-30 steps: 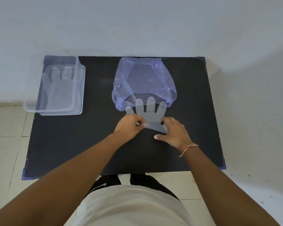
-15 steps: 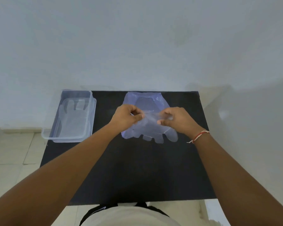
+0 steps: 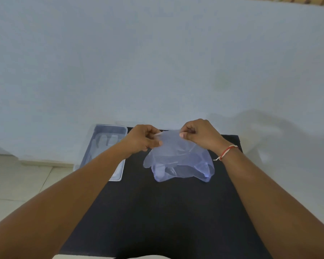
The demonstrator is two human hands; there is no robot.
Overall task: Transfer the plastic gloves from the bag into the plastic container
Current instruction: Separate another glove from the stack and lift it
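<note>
A clear plastic glove (image 3: 173,146) hangs in the air, fingers pointing down, above the middle of the black table (image 3: 157,212). My left hand (image 3: 144,140) pinches its cuff on the left and my right hand (image 3: 198,134) pinches the cuff on the right. Behind and below the glove lies the bluish see-through bag (image 3: 202,168), partly hidden by it. At the table's far left stands the clear plastic container (image 3: 108,131), with at least one glove (image 3: 104,142) lying flat inside; my left forearm covers its near end.
A pale wall rises right behind the table. Light floor tiles (image 3: 17,182) lie to the left, beside the container, which overhangs the table's left edge. The near half of the black table shows only my two forearms.
Both hands lifted the glove off the table, where it lay flat by the bag's mouth, and turned it so its fingers hang down. The camera tilted up toward the wall.
</note>
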